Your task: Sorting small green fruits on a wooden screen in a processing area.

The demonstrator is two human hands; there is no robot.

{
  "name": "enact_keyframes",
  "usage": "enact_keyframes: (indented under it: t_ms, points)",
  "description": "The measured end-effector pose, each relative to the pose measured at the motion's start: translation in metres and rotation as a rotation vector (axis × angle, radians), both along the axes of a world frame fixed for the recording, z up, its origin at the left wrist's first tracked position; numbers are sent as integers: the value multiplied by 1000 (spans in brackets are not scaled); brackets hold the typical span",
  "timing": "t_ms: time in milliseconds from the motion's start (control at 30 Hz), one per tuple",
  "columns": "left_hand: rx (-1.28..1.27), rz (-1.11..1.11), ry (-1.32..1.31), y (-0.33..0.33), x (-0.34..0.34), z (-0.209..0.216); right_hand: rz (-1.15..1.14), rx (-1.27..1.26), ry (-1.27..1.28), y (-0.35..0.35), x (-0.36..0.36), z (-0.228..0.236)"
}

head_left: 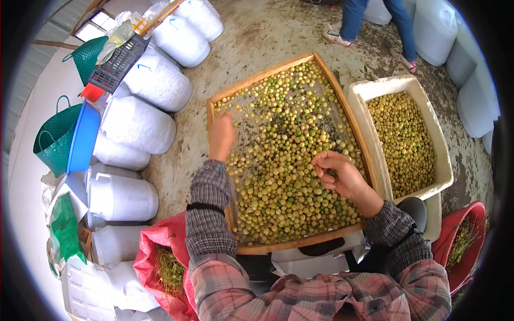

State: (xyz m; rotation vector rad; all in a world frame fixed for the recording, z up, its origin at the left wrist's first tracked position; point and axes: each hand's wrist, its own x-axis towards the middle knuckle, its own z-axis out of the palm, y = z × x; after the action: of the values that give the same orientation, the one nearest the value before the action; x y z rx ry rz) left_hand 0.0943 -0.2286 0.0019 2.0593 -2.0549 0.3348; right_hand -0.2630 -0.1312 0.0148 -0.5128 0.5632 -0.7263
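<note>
A wood-framed mesh tray [347,109] lies in front of me, covered with small round yellow-green fruits [284,198]. They are piled thick at the near side and spread thinner at the far side. My right hand [342,174] is over the pile right of the middle, its thumb and fingertips pressed together; whatever is between them is too small to make out. Near the tray's left rail is my left hand [222,136], above a thinly covered patch of mesh. It is blurred, and its fingertips are mostly hidden.
A cream tub [441,160] of the same fruits stands right of the tray. Beside my left arm is a red sack [144,262] with stalks, and at the right a red basket [439,241]. White barrels [136,125] line the left. A person's legs [353,21] show at the far side.
</note>
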Motion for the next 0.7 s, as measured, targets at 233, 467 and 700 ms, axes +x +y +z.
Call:
enact_keyframes:
  t_ms: [233, 467, 700]
  points:
    - [112, -31, -140, -38, 21, -43, 2, 91, 30, -1, -6, -10]
    - [107, -16, -141, -42, 33, -38, 17, 111, 65, 1, -2, -7]
    - [-77, -92, 193, -46, -9, -13, -10, 102, 99, -2, -6, -6]
